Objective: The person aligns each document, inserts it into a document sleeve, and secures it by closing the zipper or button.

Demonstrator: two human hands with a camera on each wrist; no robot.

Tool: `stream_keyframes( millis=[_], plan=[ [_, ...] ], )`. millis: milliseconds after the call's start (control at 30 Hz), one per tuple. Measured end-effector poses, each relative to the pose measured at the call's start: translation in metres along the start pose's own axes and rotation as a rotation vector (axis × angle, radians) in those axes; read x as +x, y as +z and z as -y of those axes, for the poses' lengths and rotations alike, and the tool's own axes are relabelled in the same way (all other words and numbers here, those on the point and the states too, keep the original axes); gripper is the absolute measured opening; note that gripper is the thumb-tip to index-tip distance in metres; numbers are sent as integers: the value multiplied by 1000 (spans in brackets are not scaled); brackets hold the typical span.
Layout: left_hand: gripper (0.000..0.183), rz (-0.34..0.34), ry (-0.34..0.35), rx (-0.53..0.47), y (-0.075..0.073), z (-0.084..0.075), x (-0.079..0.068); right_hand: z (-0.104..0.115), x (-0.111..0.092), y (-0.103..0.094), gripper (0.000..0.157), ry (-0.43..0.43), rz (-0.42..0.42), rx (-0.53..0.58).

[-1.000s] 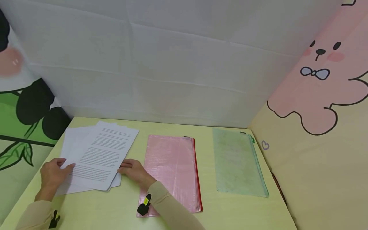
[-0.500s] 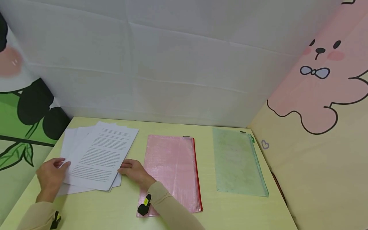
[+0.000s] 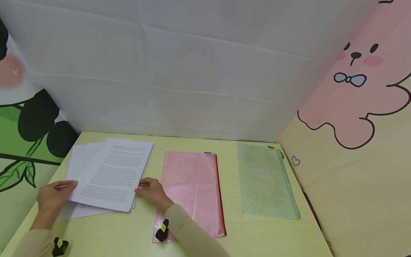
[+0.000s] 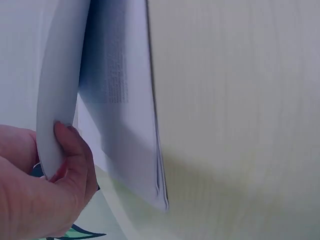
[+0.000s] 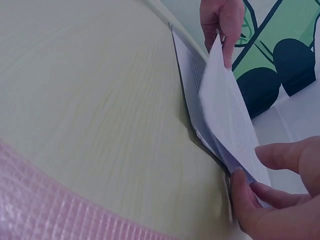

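My left hand (image 3: 54, 198) pinches the near left corner of a small stack of printed sheets of paper (image 3: 110, 175), thumb on top and fingers beneath. In the left wrist view that corner of the stack (image 4: 60, 85) is bent up, away from more printed paper (image 4: 125, 135) lying on the table. My right hand (image 3: 154, 192) holds the stack's right edge. In the right wrist view its fingers (image 5: 241, 192) are under the edge and its thumb is over the page. Other white sheets (image 3: 77, 159) fan out underneath to the left, mostly covered.
A pink zip folder (image 3: 192, 189) with a red zip edge lies right of the papers, partly under my right forearm. Farther right lies a green zip folder (image 3: 266, 182). Behind the pale wooden table (image 3: 112, 235) hangs a white sheet (image 3: 205, 89), with cartoon-printed walls either side.
My left hand has shifted slightly left, with the sheets' near left corner now lifted in its grip. The stack's near end has swung a little right; my right hand has barely moved.
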State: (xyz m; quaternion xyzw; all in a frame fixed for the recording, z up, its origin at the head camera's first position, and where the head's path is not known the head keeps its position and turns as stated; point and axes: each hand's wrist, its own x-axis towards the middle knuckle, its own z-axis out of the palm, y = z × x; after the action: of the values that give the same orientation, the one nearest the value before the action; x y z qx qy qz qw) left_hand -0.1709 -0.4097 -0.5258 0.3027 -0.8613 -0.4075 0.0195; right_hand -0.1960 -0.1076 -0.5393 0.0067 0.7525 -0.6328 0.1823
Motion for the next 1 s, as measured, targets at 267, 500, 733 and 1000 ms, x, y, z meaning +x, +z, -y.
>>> stream_keyframes(
  millis=[267, 500, 733, 1000],
  plan=[
    [64, 69, -120, -101, -4, 1, -2, 4, -3, -4, 33, -23, -85, -71],
    [32, 128, -110, -157, -8, 10, -3, 2, 1, -6, 34, 4, -131, 99],
    [30, 138, -75, -140, -5, 13, -7, -3, 6, -8, 31, 8, -149, 314],
    [24, 146, -55, -127, -2, 14, -15, -2, 5, -12, 25, 0, -180, 303]
  ],
)
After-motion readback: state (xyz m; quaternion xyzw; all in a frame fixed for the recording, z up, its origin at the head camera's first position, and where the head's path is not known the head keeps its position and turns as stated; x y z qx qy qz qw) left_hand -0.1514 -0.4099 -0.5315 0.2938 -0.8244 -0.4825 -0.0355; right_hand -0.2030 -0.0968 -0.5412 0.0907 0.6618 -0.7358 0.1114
